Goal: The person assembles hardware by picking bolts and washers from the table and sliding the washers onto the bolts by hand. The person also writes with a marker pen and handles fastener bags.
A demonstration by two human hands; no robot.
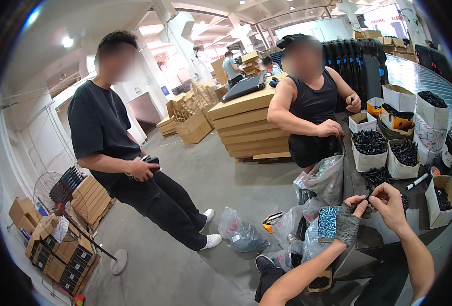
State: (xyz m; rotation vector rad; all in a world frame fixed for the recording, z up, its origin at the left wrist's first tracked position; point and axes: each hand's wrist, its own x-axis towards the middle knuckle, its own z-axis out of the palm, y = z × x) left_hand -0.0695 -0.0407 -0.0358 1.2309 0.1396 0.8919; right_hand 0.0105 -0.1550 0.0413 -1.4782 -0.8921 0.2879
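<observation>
The person's left hand (349, 218), in a grey fingerless glove, and bare right hand (389, 203) meet over the near edge of the dark table (389, 237), fingertips pinched together around a small dark part (367, 198), probably a screw like those in the boxes. Both grips are closed down to a fine pinch on that one piece; it is too small to tell which hand bears most of it. The part is held up off the table, just in front of the chest, likely so both sets of fingertips can work it and the eyes can check it.

Open white cartons of black screws (370, 143) stand in a row across the table, within arm's reach and with their tops cut open, so that a hand can dip in without moving anything. A smaller carton (442, 200) sits just right of the right hand. A white marker pen (416, 181) lies between the cartons. A box of bluish screws (328, 222) rests just left of the gloved hand, at the table's edge, and clear plastic bags (328, 178) of more parts are heaped on the floor beside it, apparently as stock kept close.

Across the table a person in a black sleeveless top (312, 109) stands handling a bag. Another person in a black T-shirt (101, 120) stands on the concrete floor holding a phone. Stacked flat cardboard boxes (249, 125) sit on a pallet behind
</observation>
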